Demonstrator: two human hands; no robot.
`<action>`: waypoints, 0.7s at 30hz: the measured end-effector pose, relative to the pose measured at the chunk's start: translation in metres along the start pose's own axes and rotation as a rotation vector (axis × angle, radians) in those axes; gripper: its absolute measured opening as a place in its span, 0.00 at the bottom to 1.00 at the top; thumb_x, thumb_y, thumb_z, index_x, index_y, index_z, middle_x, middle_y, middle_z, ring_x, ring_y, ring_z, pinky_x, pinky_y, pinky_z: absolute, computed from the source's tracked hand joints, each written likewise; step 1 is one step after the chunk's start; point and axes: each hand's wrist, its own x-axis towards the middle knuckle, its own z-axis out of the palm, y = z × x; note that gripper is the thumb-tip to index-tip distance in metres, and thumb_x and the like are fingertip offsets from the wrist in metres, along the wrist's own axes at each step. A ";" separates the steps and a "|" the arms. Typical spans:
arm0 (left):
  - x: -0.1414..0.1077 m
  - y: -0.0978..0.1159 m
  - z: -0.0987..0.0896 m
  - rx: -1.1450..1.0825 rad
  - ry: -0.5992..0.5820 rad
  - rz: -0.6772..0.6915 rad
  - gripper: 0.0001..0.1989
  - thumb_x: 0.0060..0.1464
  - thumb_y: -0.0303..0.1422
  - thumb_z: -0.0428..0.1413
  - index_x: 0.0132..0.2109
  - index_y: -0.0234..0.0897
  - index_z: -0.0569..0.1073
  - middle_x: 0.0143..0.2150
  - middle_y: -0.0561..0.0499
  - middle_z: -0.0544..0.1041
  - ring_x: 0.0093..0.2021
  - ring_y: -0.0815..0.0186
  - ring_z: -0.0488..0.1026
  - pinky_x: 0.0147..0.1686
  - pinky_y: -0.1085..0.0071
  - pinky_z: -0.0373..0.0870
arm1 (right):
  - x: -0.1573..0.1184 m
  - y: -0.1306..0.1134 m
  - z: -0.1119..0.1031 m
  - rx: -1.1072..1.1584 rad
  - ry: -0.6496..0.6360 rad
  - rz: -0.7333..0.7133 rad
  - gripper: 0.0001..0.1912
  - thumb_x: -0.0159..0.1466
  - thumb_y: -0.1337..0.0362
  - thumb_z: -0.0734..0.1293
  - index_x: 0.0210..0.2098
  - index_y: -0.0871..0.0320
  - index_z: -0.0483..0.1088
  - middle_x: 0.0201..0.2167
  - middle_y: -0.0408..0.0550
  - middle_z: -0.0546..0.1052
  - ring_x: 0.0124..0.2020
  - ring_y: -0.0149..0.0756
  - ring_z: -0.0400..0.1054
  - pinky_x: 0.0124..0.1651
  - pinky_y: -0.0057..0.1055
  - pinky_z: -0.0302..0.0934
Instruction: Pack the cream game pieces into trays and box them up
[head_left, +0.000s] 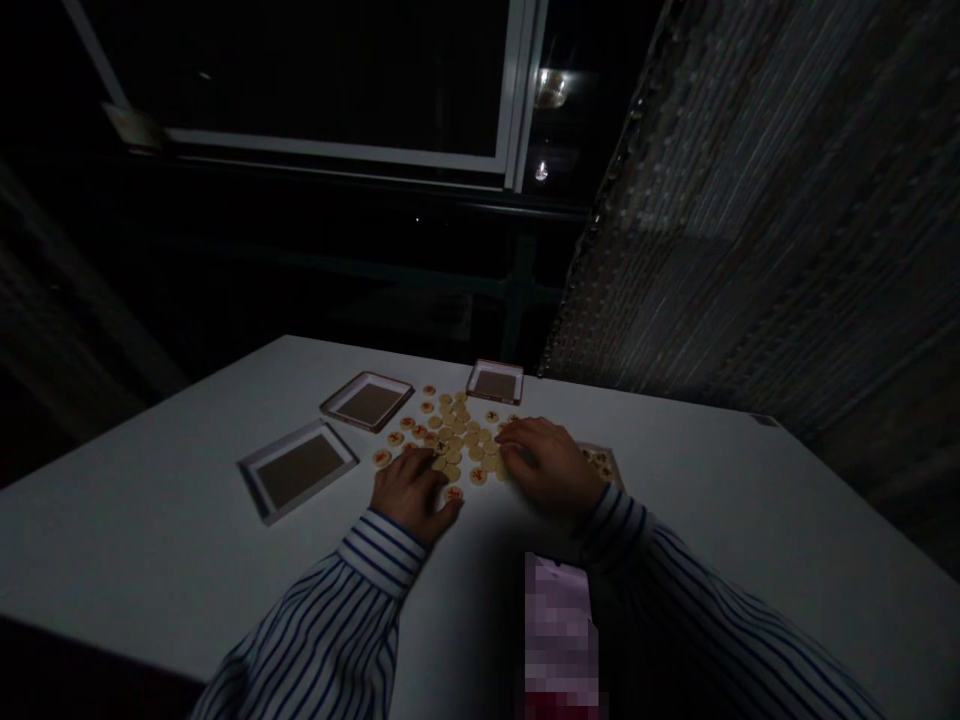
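Note:
Several round, pale wooden pieces (454, 442) lie spread on the white table (465, 600), some with red or black characters face up. My left hand (411, 492) rests palm down at the near left edge of the pieces, its thumb apart and a red-marked piece (453, 494) beside it. Over the right edge of the pieces is my right hand (551, 465), its fingers curved down and thumb apart from them; nothing shows held in it. Partly behind my right hand, a box (616, 466) holds several dark-marked pieces.
Two open trays (369, 428) (270, 518) stand at the left, and a smaller tray (495, 402) stands at the back. A blurred-out phone (561, 630) lies near the front. Beaded curtain (720, 230) hangs behind at the right, beside a dark window (315, 80).

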 end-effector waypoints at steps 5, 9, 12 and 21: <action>-0.001 0.001 0.001 0.005 -0.032 0.013 0.14 0.36 0.42 0.56 0.31 0.39 0.73 0.46 0.45 0.69 0.48 0.51 0.61 0.43 0.55 0.59 | -0.003 0.002 0.024 -0.029 -0.067 -0.014 0.11 0.60 0.64 0.56 0.39 0.57 0.67 0.41 0.47 0.70 0.45 0.35 0.59 0.46 0.34 0.51; -0.001 0.001 0.001 0.021 -0.056 0.013 0.15 0.35 0.42 0.56 0.32 0.40 0.74 0.46 0.44 0.69 0.48 0.51 0.61 0.42 0.55 0.59 | -0.004 0.004 0.031 -0.030 -0.087 -0.018 0.12 0.60 0.64 0.56 0.40 0.57 0.67 0.42 0.48 0.70 0.46 0.36 0.59 0.47 0.35 0.50; -0.001 0.000 0.002 0.025 -0.062 0.019 0.14 0.36 0.42 0.56 0.32 0.40 0.74 0.46 0.45 0.69 0.48 0.51 0.61 0.42 0.54 0.59 | -0.004 0.005 0.034 -0.034 -0.096 -0.027 0.12 0.59 0.64 0.57 0.40 0.57 0.67 0.43 0.48 0.70 0.45 0.36 0.60 0.48 0.35 0.50; -0.001 0.000 0.004 0.036 -0.060 0.030 0.12 0.38 0.42 0.54 0.30 0.41 0.74 0.45 0.45 0.70 0.48 0.52 0.62 0.42 0.54 0.58 | -0.004 0.009 0.039 -0.007 -0.080 -0.065 0.11 0.57 0.65 0.59 0.39 0.58 0.68 0.41 0.49 0.71 0.43 0.35 0.61 0.45 0.34 0.53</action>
